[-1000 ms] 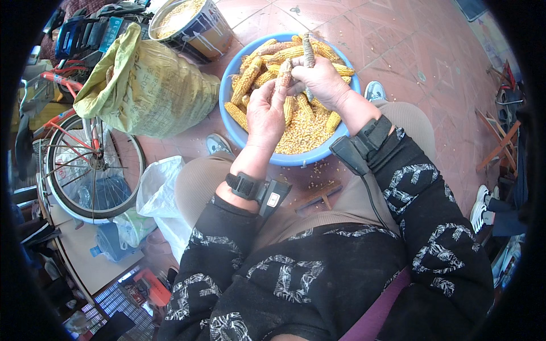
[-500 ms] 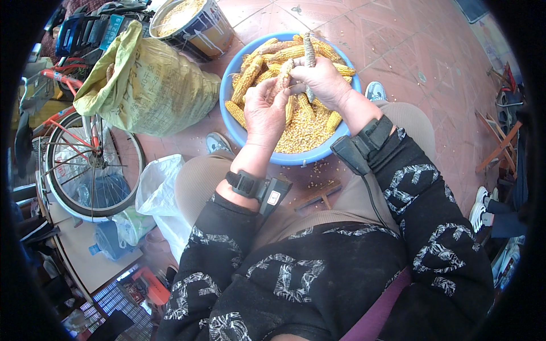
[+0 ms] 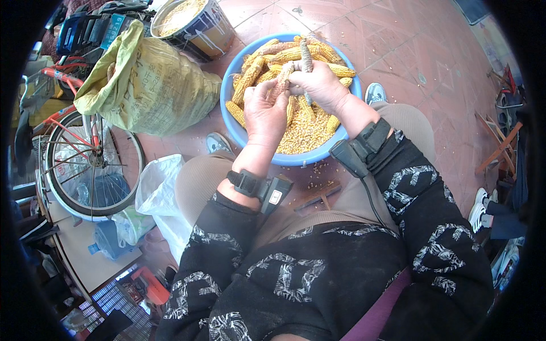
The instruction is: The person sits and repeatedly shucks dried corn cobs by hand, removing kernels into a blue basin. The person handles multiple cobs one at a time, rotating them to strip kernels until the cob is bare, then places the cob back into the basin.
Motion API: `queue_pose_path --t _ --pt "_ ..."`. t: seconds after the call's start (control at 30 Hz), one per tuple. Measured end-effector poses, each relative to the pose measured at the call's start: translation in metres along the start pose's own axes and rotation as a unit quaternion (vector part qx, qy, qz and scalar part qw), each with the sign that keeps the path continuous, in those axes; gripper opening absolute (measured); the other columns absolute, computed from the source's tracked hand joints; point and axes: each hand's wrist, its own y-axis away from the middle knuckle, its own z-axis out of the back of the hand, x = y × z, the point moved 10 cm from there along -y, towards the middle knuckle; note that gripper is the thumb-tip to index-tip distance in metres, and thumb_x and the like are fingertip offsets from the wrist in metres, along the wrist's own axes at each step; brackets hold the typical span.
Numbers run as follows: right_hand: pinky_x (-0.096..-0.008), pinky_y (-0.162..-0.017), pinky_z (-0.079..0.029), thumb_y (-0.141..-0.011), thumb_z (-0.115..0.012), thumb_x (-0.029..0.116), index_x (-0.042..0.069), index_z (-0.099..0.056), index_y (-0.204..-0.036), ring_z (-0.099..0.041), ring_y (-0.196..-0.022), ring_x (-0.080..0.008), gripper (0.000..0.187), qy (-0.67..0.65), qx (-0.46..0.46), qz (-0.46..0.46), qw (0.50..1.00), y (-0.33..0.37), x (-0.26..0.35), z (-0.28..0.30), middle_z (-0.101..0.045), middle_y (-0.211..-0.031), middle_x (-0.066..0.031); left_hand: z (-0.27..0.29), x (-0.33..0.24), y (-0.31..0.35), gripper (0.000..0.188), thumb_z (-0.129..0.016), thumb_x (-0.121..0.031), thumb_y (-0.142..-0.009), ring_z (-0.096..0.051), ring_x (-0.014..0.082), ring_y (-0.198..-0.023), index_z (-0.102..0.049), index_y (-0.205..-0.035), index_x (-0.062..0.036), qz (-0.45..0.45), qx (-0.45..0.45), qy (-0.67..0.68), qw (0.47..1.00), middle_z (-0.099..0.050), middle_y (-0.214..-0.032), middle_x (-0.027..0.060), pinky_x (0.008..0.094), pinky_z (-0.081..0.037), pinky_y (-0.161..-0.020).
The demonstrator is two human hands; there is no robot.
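A blue basin [image 3: 226, 101] stands on the floor between my knees. Yellow ears of corn [image 3: 248, 77] are heaped in its far part, and loose kernels [image 3: 300, 138] cover the near part. Over the heap, my left hand [image 3: 265, 117] is closed around a partly stripped corn cob [image 3: 283, 77], held slanting with its top away from me. My right hand [image 3: 327, 88] grips a bare greyish cob [image 3: 306, 55], which stands nearly upright beside the other one. The fingers of both hands meet at the partly stripped cob; my right fingertips are partly hidden.
Left of the basin slumps a yellowish woven sack [image 3: 165, 85], with a bucket of kernels [image 3: 196, 31] behind it. A bicycle wheel [image 3: 94, 165] and a white plastic bag [image 3: 162, 190] are nearer on the left. Another person's shoe [image 3: 479, 209] shows at the right. Kernels lie scattered below the basin.
My right hand and the greyish cob have shifted slightly left and toward me. My left hand stays almost in place on the partly stripped cob.
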Motion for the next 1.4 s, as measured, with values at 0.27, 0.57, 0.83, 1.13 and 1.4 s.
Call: queue_pose_path --t 0.27,0.57,0.83,1.13,1.4 --pt "-0.0313 -0.076 -0.055 -0.082 -0.052 0.004 0.000 -0.062 -0.089 -0.062 -0.081 -0.0174 0.013 0.098 -0.022 0.002 0.995 -0.005 -0.008 0.010 -0.062 -0.088 -0.0066 -0.002 -0.014 0.002 0.027 -0.071 -0.011 -0.075 -0.057 0.0268 -0.084 -0.063 -0.101 -0.0082 -0.034 -0.001 0.005 0.999 -0.052 -0.090 0.0108 0.0352 -0.048 -0.075" --pt "-0.0288 -0.062 -0.054 -0.084 -0.055 0.008 0.000 -0.060 -0.086 -0.062 -0.072 -0.0157 0.010 0.025 -0.029 -0.012 0.999 -0.001 -0.006 0.006 -0.062 -0.080 -0.0066 0.003 -0.042 0.001 0.015 -0.062 -0.006 -0.077 -0.054 0.0293 -0.077 -0.064 -0.090 -0.0113 -0.119 0.007 -0.140 0.983 -0.056 -0.075 0.0100 0.0387 -0.048 -0.063" --pt "-0.0365 -0.063 -0.054 -0.078 -0.056 0.009 -0.005 -0.058 -0.100 -0.063 -0.081 -0.0262 0.025 0.388 -0.024 -0.058 0.920 0.008 -0.012 0.014 -0.062 -0.083 -0.0190 0.053 0.033 -0.030 0.029 -0.068 -0.028 -0.083 -0.051 0.0125 -0.056 -0.060 -0.087 -0.0001 0.252 -0.004 0.172 0.952 -0.051 -0.064 -0.0006 0.0276 -0.044 -0.050" --pt "-0.0409 -0.076 -0.048 -0.078 -0.056 0.015 0.000 -0.060 -0.100 -0.062 -0.085 -0.0350 0.027 0.396 -0.013 0.025 0.918 0.005 0.008 0.006 -0.064 -0.088 -0.0227 0.270 0.062 -0.182 0.048 -0.035 -0.049 -0.094 -0.050 0.0241 -0.067 -0.044 -0.103 -0.0022 0.320 -0.093 0.488 0.806 -0.051 -0.087 0.0148 0.0351 -0.047 -0.061" --pt "-0.0287 -0.056 -0.055 -0.086 -0.056 0.020 0.000 -0.055 -0.108 -0.062 -0.082 -0.0143 0.030 0.351 -0.020 -0.005 0.936 0.007 0.028 0.013 -0.061 -0.091 -0.0072 0.078 0.121 -0.111 0.019 -0.048 -0.018 -0.094 -0.046 0.0139 -0.055 -0.042 -0.079 -0.0092 0.293 0.008 0.439 0.849 -0.044 -0.062 0.0021 0.0279 -0.042 -0.053"
